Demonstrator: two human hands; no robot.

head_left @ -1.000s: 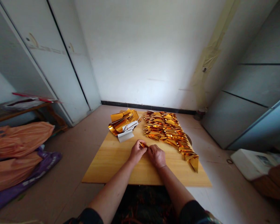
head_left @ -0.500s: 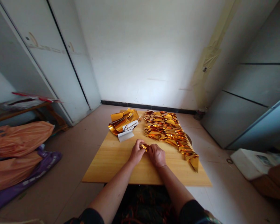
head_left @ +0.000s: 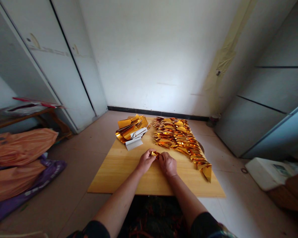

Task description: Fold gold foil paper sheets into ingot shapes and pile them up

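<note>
Between my two hands is a small piece of gold foil paper (head_left: 154,153), partly folded and partly hidden by fingers. My left hand (head_left: 146,160) pinches its left end, and my right hand (head_left: 167,164) grips its right end with curled fingers. Both hands are over the middle of a wooden board (head_left: 119,178). Beyond my right hand lie rows of folded gold foil pieces (head_left: 175,134), overlapping and trailing toward the near right. Farther off on the left is a loose heap of gold foil sheets (head_left: 131,129), some with their white backs (head_left: 134,143) showing.
A white wall (head_left: 151,59) stands behind the board. Grey cabinets (head_left: 72,66) are at left, with orange cloth or sacking (head_left: 17,152) and a purple bag (head_left: 49,173) on the floor below. To the right are a large grey cabinet-like unit (head_left: 260,105) and a white box (head_left: 268,173).
The foil piece has turned and opened slightly between my fingers, showing more of its gold side. My hands stay in nearly the same place; the heap and rows look unchanged.
</note>
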